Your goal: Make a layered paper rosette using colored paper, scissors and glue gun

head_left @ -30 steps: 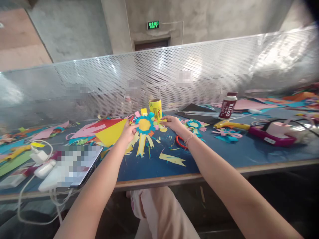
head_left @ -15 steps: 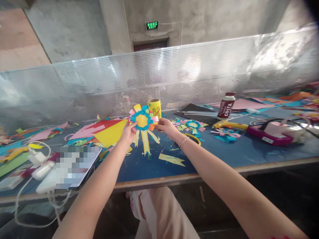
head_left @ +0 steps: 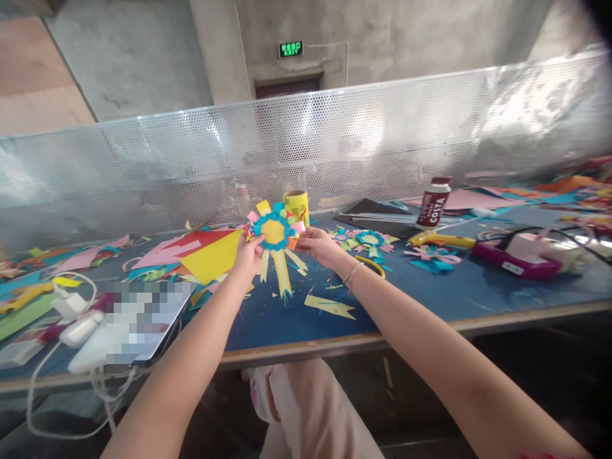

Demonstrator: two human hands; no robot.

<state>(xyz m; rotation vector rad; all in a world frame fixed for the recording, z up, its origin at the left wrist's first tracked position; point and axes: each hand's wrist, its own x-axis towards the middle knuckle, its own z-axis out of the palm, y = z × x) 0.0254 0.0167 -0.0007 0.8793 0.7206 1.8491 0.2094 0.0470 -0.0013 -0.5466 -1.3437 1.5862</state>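
A paper rosette (head_left: 273, 233) with a yellow centre, a blue ruffled ring and multicoloured loops is held up above the table. Yellow paper tails hang below it. My left hand (head_left: 248, 254) pinches its left edge, thumb on the front. My right hand (head_left: 315, 244) grips the right edge, its fingertips partly behind the loops. A yellow cylinder (head_left: 297, 206) with a hollow top stands just behind the rosette. Below my right hand, a loose pale yellow strip with notched ends (head_left: 329, 306) lies on the blue table (head_left: 282, 328).
Other paper rosettes (head_left: 370, 240) lie to the right, near a yellow glue gun (head_left: 440, 240), a purple power strip (head_left: 519, 260) and a Costa bottle (head_left: 433, 205). Coloured paper sheets (head_left: 210, 258), a tablet (head_left: 165, 319) and white cables are on the left. A perforated metal screen (head_left: 191, 166) stands behind.
Almost nothing differs. Both hands still hold the rosette in nearly the same place, and the fingers of my right hand have shifted slightly at its edge.
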